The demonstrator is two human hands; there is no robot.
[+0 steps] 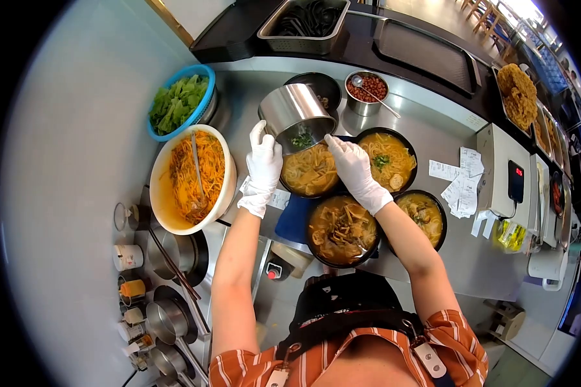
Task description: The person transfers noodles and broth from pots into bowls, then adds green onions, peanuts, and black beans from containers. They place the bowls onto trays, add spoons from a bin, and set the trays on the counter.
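A steel pot (290, 106) is tilted over a black bowl of noodle soup (308, 173), with chopped greens visible inside its rim. My left hand (263, 164), in a white glove, is closed on the pot's left side. On the right, my right hand (355, 166), also gloved, pinches the pot's rim. Another noodle bowl (386, 158) topped with greens is just beyond my right hand. Nearer to me are a bowl of soup with brown strips (342, 231) and a further noodle bowl (421, 219), partly behind my right forearm.
Shredded carrot with tongs fills a cream bowl (224, 193) at left, below a blue basket of lettuce (181, 102). Peanuts and a spoon are in a steel container (364, 108). Receipts (463, 184) lie beside a white machine (497, 171). Pots (168, 319) stand lower left.
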